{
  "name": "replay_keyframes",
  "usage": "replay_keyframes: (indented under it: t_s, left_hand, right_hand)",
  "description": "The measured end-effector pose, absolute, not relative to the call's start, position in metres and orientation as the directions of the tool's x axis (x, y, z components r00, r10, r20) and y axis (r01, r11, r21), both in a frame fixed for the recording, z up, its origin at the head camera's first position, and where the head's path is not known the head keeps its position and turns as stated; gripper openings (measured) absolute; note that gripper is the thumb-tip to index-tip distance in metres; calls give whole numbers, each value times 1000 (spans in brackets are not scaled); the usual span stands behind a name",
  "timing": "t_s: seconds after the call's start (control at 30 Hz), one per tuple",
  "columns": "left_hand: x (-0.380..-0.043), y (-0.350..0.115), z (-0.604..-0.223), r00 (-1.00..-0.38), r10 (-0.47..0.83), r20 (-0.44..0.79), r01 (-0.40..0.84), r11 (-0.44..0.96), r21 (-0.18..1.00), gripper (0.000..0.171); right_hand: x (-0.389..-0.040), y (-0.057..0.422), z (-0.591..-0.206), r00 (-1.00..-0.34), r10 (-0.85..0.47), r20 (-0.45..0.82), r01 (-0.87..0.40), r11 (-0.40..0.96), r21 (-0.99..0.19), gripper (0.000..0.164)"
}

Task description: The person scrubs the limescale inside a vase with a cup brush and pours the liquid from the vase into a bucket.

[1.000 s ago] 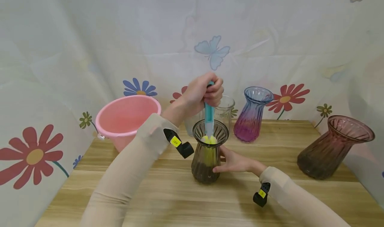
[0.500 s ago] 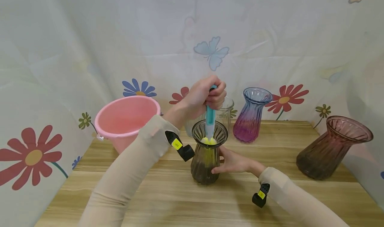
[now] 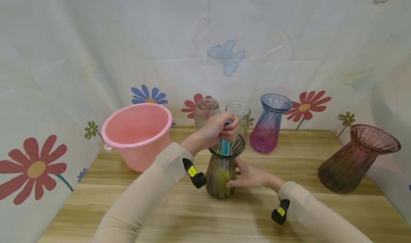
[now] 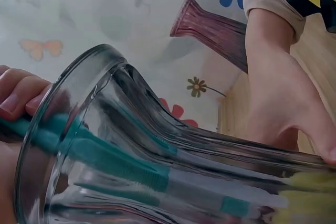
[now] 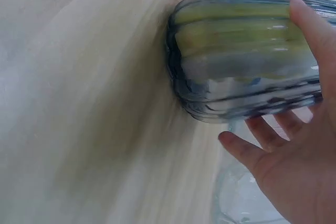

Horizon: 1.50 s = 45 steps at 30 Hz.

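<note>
My left hand (image 3: 214, 131) grips the teal handle (image 3: 225, 148) of a sponge brush, fist above the mouth of a dark smoky glass vase (image 3: 212, 177). Through the glass the yellow sponge head (image 3: 223, 180) shows low inside, near the base. The right hand (image 3: 253, 175) holds the vase's lower body from the right, thumb in front. Seen from the left wrist, the teal handle (image 4: 115, 158) runs down through the flared neck. In the right wrist view the thumb and fingers of the right hand (image 5: 310, 177) are round the vase (image 5: 210, 100).
A pink bucket (image 3: 144, 150) stands at the left. Behind the hands are two clear glass vases, one left (image 3: 203, 116) and one right (image 3: 238, 111). A blue-to-pink vase (image 3: 268, 128) is farther right, and a pink-brown vase (image 3: 346, 164) stands near the right edge.
The left hand has moved down toward the vase rim. The sponge head has sunk from the neck to the vase's base. The right hand stays on the vase.
</note>
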<state>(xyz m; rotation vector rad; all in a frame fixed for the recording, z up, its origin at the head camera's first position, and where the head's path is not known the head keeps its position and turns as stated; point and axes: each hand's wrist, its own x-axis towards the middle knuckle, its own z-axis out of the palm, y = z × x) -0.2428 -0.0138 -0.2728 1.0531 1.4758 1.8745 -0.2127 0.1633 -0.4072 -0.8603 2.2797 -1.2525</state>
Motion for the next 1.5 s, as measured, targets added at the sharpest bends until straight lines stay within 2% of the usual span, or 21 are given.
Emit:
replay_keyframes:
  t_s: [0.2, 0.33, 0.5, 0.73, 0.87, 1.0, 1.27, 1.5]
  left_hand:
    - [-242, -13, -273, -544, 796, 265, 68, -273, 960, 39]
    - [-243, -14, -274, -537, 797, 278, 55, -296, 954, 41]
    - [-242, -16, -268, -550, 791, 268, 45, -292, 955, 41]
    - [-237, -20, -224, -546, 778, 311, 88, -316, 945, 36]
    - [-232, -23, -195, -546, 756, 361, 134, -346, 929, 35]
    - [-230, -24, -182, -558, 735, 385, 146, -370, 918, 36]
    - [-232, -24, -190, -560, 733, 385, 118, -390, 913, 36]
    - [-238, -18, -230, -598, 739, 310, 66, -339, 938, 35]
  right_hand:
    - [-213, 167, -397, -698, -710, -94, -335, 440, -833, 70]
    - [-215, 167, -397, -703, -702, -113, -299, 435, -849, 73]
    - [-216, 166, -405, -720, -691, -69, -312, 411, -857, 79]
    - [-217, 165, -415, -735, -678, -9, -328, 368, -870, 82]
    - [-216, 163, -415, -745, -667, -11, -328, 381, -864, 82]
    - [-216, 163, -414, -754, -656, -22, -317, 393, -863, 82]
    - [-213, 161, -413, -782, -623, -14, -308, 406, -860, 82]
    - [-211, 159, -412, -806, -592, -11, -304, 430, -850, 80]
